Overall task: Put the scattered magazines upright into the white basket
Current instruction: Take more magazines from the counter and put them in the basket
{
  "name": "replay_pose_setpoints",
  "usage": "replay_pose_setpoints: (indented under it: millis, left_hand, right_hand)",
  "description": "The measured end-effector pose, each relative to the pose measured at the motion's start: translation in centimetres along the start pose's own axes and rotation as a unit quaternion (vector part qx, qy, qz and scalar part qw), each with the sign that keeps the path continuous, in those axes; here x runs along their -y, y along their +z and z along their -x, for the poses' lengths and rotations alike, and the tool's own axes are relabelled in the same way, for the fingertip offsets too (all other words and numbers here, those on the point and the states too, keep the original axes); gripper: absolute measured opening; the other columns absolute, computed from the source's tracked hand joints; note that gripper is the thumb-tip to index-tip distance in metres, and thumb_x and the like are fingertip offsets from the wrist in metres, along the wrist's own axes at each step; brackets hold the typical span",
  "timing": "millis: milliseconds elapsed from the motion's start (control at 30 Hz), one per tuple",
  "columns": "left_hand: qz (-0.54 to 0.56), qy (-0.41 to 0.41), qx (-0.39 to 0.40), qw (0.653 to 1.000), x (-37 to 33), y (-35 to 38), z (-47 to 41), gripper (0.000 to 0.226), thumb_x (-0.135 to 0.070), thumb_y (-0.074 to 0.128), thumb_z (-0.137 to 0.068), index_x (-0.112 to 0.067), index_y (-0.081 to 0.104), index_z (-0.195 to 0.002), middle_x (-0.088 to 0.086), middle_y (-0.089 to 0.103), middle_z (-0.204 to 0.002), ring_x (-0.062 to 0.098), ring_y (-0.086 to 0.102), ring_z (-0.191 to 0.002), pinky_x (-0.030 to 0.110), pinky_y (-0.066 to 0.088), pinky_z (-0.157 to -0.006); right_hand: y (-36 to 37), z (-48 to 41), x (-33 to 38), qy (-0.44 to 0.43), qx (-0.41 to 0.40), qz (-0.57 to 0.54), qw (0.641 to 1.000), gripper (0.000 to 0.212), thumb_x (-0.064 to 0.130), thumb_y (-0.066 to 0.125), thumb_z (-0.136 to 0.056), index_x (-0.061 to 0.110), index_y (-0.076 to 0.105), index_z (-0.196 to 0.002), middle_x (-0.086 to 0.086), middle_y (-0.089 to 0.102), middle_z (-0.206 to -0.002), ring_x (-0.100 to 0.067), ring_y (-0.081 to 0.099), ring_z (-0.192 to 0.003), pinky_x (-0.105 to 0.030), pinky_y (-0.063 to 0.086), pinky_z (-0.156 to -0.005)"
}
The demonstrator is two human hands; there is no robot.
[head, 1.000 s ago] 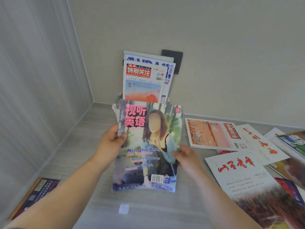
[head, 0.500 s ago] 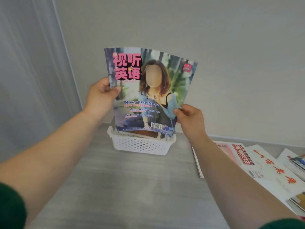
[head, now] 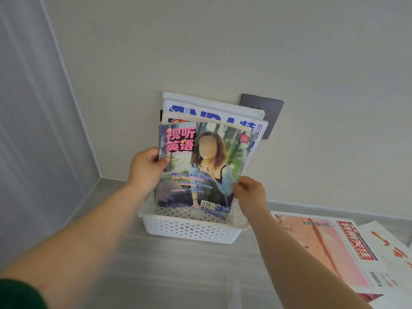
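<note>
Both hands grip one magazine (head: 200, 170) upright, long axis vertical: left hand (head: 147, 168) fingers pinch its left edge, right hand (head: 249, 192) its lower right, bottom edge inside the white basket (head: 189, 230), before standing magazines (head: 214, 110).

The held magazine (head: 200, 170) hid most of the upright magazines (head: 214, 110) behind it (only their top strips showed), and its lower edge dipped behind the white basket (head: 189, 230) rim. The picture's right edge cut off the flat magazines (head: 334, 248). A wall plate (head: 265, 108) was half covered.
</note>
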State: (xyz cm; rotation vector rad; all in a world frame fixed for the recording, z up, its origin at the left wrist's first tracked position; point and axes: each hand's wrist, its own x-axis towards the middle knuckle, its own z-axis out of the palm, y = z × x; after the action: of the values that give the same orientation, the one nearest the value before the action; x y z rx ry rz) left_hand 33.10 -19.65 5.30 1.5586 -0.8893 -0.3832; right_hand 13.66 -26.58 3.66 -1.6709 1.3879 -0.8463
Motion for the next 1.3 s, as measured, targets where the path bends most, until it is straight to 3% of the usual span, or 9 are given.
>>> replay_pose_setpoints:
  millis: [100,167,300,533,700,867,1100,1233,1300]
  left_hand:
    - [-0.038,0.013,-0.056,0.998,0.2,0.5,-0.6,0.011,-0.002,0.059,-0.081,-0.006,0.062,-0.090,-0.001,0.062,-0.075,0.012,0.056,-0.070,0.006,0.043,-0.058]
    - [-0.073,0.026,-0.124,0.989,0.5,0.8,-0.9,0.020,-0.002,0.061,-0.079,-0.005,0.058,-0.099,0.012,0.061,-0.100,0.014,0.052,-0.083,0.017,0.041,-0.074]
    - [-0.067,0.021,-0.113,0.991,1.2,1.3,-0.8,0.044,-0.002,0.053,-0.085,-0.007,0.043,-0.127,0.016,0.052,-0.126,0.021,0.053,-0.106,0.024,0.038,-0.087]
    - [-0.101,-0.011,-0.011,0.995,1.8,2.2,-0.8,0.039,-0.010,0.043,-0.091,-0.011,0.037,-0.129,0.009,0.056,-0.123,0.025,0.052,-0.108,0.027,0.034,-0.084]
    - [0.000,-0.030,0.026,0.999,1.1,1.7,-1.4,0.047,-0.008,0.054,-0.085,-0.013,0.036,-0.128,-0.005,0.048,-0.110,0.010,0.046,-0.099,0.025,0.035,-0.089]
    - [-0.026,-0.054,0.056,0.997,1.8,1.6,-1.7,0.037,-0.018,0.050,-0.089,-0.007,0.040,-0.123,-0.003,0.048,-0.105,0.013,0.045,-0.097,0.028,0.033,-0.084]
    - [-0.027,-0.043,0.013,0.999,3.2,1.6,-1.3,0.035,-0.022,0.048,-0.089,-0.001,0.040,-0.117,0.003,0.050,-0.101,0.017,0.047,-0.094,0.029,0.033,-0.082]
    - [-0.015,-0.053,0.018,0.998,3.2,1.6,-1.4,0.036,-0.022,0.047,-0.090,-0.002,0.037,-0.119,0.004,0.048,-0.103,0.017,0.045,-0.097,0.029,0.033,-0.084]
    - [-0.019,-0.054,0.019,0.998,3.0,1.7,-1.5,0.038,-0.023,0.047,-0.090,-0.003,0.036,-0.120,0.003,0.048,-0.104,0.017,0.045,-0.097,0.029,0.033,-0.084]
  right_hand:
    - [0.7,-0.7,-0.4,0.005,-0.023,-0.039,0.999,0.025,-0.002,0.046,-0.084,0.010,0.059,-0.102,-0.006,0.061,-0.090,-0.021,0.054,-0.079,-0.019,0.041,-0.055]
    - [1.1,-0.7,-0.5,0.015,-0.035,-0.091,0.995,0.039,-0.003,0.044,-0.086,0.012,0.046,-0.122,-0.002,0.054,-0.103,-0.017,0.053,-0.087,-0.013,0.041,-0.057]
    - [1.9,-0.6,-0.8,-0.013,-0.016,-0.099,0.995,0.047,-0.006,0.039,-0.086,0.013,0.041,-0.129,0.000,0.053,-0.111,-0.011,0.049,-0.097,-0.019,0.043,-0.079]
    - [2.8,-1.0,-0.7,-0.055,0.026,-0.008,0.998,0.054,0.000,0.050,-0.082,0.023,0.039,-0.130,0.000,0.039,-0.107,-0.019,0.043,-0.103,-0.027,0.039,-0.085]
    - [1.5,-1.6,0.0,0.014,-0.117,-0.083,0.990,0.061,0.003,0.051,-0.084,0.010,0.024,-0.138,-0.009,0.030,-0.143,-0.024,0.034,-0.130,-0.038,0.033,-0.108]
    - [0.5,-3.3,1.7,0.032,-0.026,-0.092,0.995,0.038,0.007,0.048,-0.087,0.008,0.040,-0.124,-0.013,0.053,-0.125,-0.022,0.052,-0.094,-0.028,0.045,-0.074]
    - [0.6,-3.9,2.0,-0.068,-0.104,0.047,0.991,0.017,0.008,0.029,-0.093,0.011,0.043,-0.083,-0.008,0.049,-0.086,-0.022,0.041,-0.074,-0.020,0.022,-0.057]
    - [0.0,-4.4,2.2,-0.073,-0.080,0.067,0.992,0.025,0.007,0.028,-0.093,0.010,0.046,-0.076,-0.004,0.047,-0.076,-0.023,0.040,-0.073,-0.023,0.026,-0.060]
    - [-0.3,-4.6,2.2,-0.069,-0.068,0.082,0.992,0.024,0.007,0.029,-0.093,0.005,0.052,-0.085,-0.006,0.048,-0.081,-0.023,0.041,-0.072,-0.022,0.025,-0.059]
